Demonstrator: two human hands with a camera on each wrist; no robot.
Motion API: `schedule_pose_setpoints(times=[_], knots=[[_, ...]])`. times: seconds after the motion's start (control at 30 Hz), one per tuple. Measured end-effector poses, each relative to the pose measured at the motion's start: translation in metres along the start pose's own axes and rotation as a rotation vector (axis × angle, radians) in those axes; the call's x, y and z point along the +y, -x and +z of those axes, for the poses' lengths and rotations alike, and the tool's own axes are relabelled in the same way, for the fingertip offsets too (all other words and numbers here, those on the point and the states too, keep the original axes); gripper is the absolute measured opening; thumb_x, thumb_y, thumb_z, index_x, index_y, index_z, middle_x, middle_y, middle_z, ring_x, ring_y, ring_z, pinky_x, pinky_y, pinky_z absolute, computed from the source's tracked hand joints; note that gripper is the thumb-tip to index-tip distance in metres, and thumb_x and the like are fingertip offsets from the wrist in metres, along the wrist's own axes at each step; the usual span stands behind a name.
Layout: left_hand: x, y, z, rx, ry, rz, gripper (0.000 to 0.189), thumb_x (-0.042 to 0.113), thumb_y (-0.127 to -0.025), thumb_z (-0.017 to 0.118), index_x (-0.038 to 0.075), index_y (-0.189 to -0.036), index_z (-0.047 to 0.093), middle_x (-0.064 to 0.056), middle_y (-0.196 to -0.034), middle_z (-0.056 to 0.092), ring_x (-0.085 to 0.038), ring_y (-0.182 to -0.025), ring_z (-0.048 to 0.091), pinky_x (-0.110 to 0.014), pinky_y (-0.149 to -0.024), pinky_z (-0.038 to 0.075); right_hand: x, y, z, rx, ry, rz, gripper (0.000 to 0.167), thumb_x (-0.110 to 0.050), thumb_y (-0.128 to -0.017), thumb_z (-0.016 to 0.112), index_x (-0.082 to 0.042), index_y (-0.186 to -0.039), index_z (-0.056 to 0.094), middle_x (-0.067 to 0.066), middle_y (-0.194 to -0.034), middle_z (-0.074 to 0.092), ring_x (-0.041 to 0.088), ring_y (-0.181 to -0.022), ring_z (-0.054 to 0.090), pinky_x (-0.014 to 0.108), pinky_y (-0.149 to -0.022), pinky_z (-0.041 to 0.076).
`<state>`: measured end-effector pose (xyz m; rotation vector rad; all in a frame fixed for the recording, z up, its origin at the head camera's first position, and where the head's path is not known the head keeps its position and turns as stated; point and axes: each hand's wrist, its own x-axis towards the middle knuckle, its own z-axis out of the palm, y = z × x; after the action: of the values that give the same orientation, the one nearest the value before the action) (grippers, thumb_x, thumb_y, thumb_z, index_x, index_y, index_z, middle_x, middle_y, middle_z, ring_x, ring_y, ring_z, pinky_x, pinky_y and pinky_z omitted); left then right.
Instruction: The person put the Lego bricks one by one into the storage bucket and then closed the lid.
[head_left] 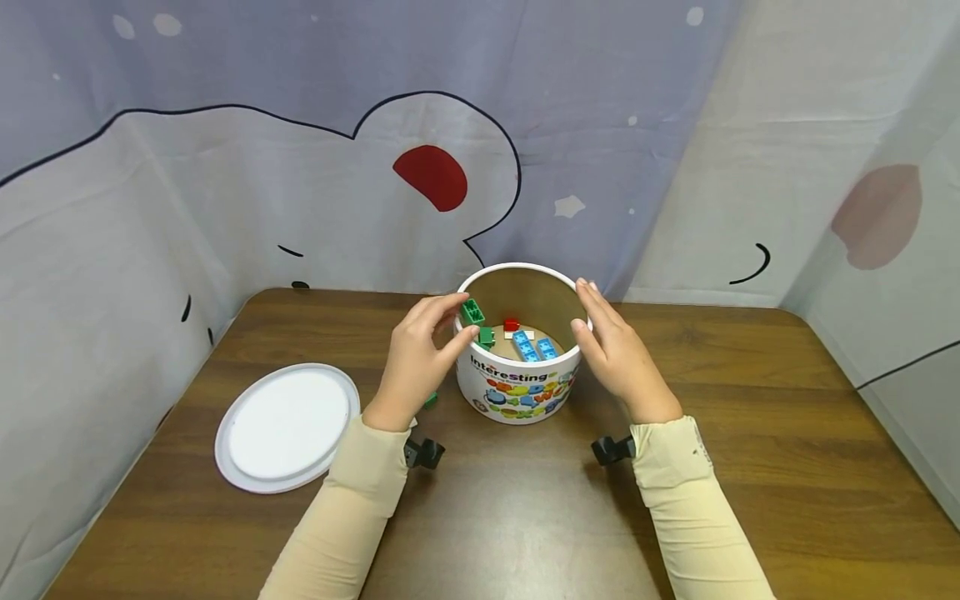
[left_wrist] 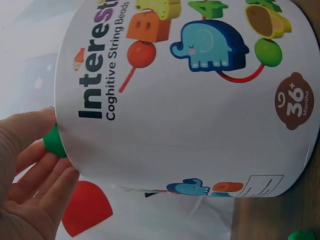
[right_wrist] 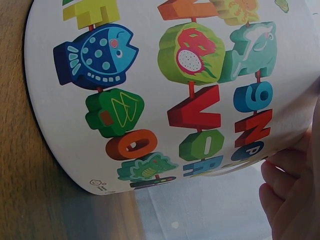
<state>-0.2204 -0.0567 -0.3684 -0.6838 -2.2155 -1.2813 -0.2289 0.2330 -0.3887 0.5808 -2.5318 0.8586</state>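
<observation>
A round white bucket (head_left: pixel 517 392) with printed string-bead pictures stands on the table. My left hand (head_left: pixel 423 350) is at its left rim, pinching a green building block (head_left: pixel 472 312) between thumb and fingers; the left wrist view shows part of this block (left_wrist: pixel 55 142) at the rim. My right hand (head_left: pixel 617 354) rests against the right rim, its fingers fairly straight. Inside the bucket lie another green block (head_left: pixel 486 337), a red block (head_left: pixel 512 324), a white piece (head_left: pixel 529 335) and two light-blue blocks (head_left: pixel 525 347). The near wall hides part of the bottom.
A round white lid (head_left: pixel 287 427) lies on the wooden table (head_left: pixel 525 517), left of the bucket. A small green piece (head_left: pixel 431 400) sits on the table near my left wrist, partly hidden. Behind the table hangs a printed cloth (head_left: pixel 585 150).
</observation>
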Motion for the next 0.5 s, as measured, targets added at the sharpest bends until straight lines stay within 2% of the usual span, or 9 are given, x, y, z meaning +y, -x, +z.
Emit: schedule_pose_setpoints(times=[0.1,0.27,0.5], knots=[[0.0002,0.0000,0.0016,0.005,-0.049,0.043,0.045,0.008,-0.089,0.079,0.000,-0.131,0.065,-0.016,-0.122,0.065,-0.027,-0.112,0.064,-0.037,-0.098,0.054,0.0001,0.0001,0.0004,-0.003,0.001,-0.003,0.059,-0.037,-0.109,0.042,-0.005,-0.158,0.035,0.011,-0.163,0.033,0.030,-0.151,0.029,0.045,-0.122,0.024],[-0.0006,-0.0002,0.0029,0.002,-0.078,0.093,0.046,0.009,-0.089,0.079,0.000,-0.132,0.065,-0.016,-0.126,0.065,-0.028,-0.116,0.062,-0.039,-0.100,0.052,0.0014,0.0006,0.0013,-0.001,-0.001,0.002,0.059,-0.036,-0.109,0.042,-0.006,-0.158,0.034,0.010,-0.163,0.033,0.028,-0.151,0.028,0.044,-0.123,0.024],[0.0002,-0.0005,0.0005,0.006,-0.079,0.099,0.044,0.008,-0.089,0.079,0.000,-0.131,0.065,-0.015,-0.124,0.066,-0.027,-0.111,0.063,-0.039,-0.097,0.054,0.0015,0.0003,0.0019,0.011,0.001,-0.002,0.059,-0.037,-0.109,0.041,-0.005,-0.157,0.035,0.012,-0.162,0.034,0.028,-0.151,0.028,0.043,-0.123,0.024]])
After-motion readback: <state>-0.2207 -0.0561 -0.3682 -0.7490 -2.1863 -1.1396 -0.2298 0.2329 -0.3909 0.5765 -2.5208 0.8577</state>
